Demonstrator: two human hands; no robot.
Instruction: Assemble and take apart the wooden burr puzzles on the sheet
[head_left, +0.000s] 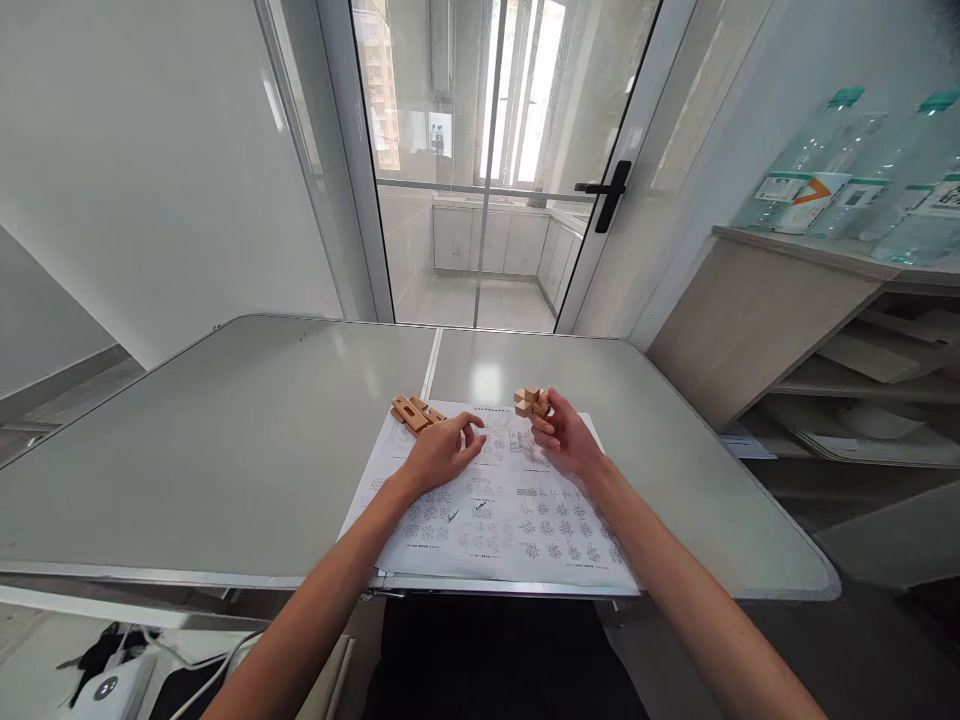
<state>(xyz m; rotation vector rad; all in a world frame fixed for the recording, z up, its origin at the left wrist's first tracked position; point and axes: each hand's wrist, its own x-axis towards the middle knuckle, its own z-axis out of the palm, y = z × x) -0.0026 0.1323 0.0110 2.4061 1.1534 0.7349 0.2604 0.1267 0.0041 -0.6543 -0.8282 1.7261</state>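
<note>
My right hand (561,436) is closed on a small interlocking wooden burr puzzle (529,402), held a little above the far right part of a printed sheet. Its pale block ends stick out to the left of my fingers. My left hand (445,448) lies on the sheet, fingers bent but apart, with nothing seen in it. Just beyond the left hand's knuckles is a small pile of notched wooden puzzle pieces (411,412), at the sheet's upper left corner. The instruction sheet (495,540) carries rows of line drawings of puzzle parts and assembled shapes.
The grey table (225,450) extends to both sides, with a seam (432,365) near its middle. A glass door (487,180) with a black handle (611,195) stands behind it. Several plastic bottles (847,190) sit on a wooden shelf unit (787,300) at right. A white device (112,690) and cables lie lower left.
</note>
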